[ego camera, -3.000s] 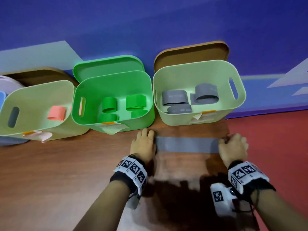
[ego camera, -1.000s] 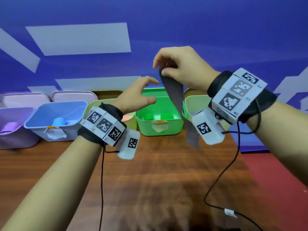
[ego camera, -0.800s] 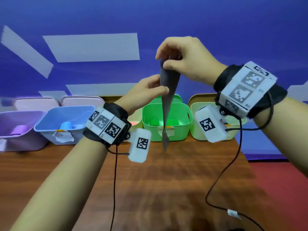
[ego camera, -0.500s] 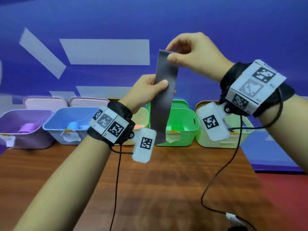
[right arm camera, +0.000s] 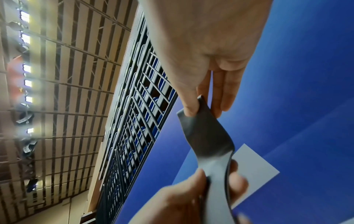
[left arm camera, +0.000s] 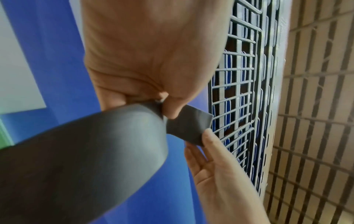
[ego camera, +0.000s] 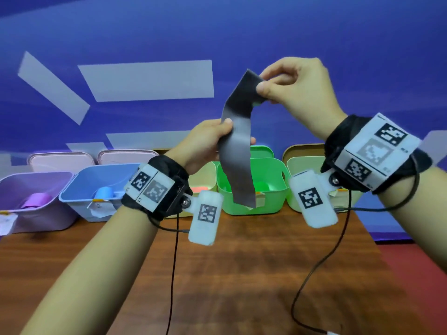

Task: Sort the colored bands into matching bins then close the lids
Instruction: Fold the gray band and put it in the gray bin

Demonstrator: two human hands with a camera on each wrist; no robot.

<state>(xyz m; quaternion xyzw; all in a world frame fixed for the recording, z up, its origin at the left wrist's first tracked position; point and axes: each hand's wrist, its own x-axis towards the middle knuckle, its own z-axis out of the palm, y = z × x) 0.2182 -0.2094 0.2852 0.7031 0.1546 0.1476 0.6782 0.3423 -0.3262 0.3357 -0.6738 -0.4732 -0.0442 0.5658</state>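
Observation:
A long grey band point(ego camera: 235, 151) hangs in the air over the table, twisted near its top. My right hand point(ego camera: 262, 83) pinches its upper end between thumb and forefinger. Lower down, my left hand point(ego camera: 238, 132) grips its middle, thumb in front and fingers behind; the free tail dangles before the green bin point(ego camera: 271, 197). In the left wrist view the grey band point(left arm camera: 86, 151) curves across my left hand point(left arm camera: 162, 109). The right wrist view has my right hand point(right arm camera: 199, 107) pinching the band's end point(right arm camera: 205, 133). The pale green bin point(ego camera: 300, 165) at the right stands open, its contents hidden.
A row of open bins lines the table's far edge: purple point(ego camera: 48, 213), blue point(ego camera: 79, 199), a pale green one point(ego camera: 205, 172) holding a coral band, then green. Lids lean behind them against the blue wall. Wrist cables point(ego camera: 312, 269) trail over the wooden table point(ego camera: 242, 274).
The band went from lying flat on the table to hanging in the air. In the last half second my right hand turned its top end over while my left hand closed round its middle.

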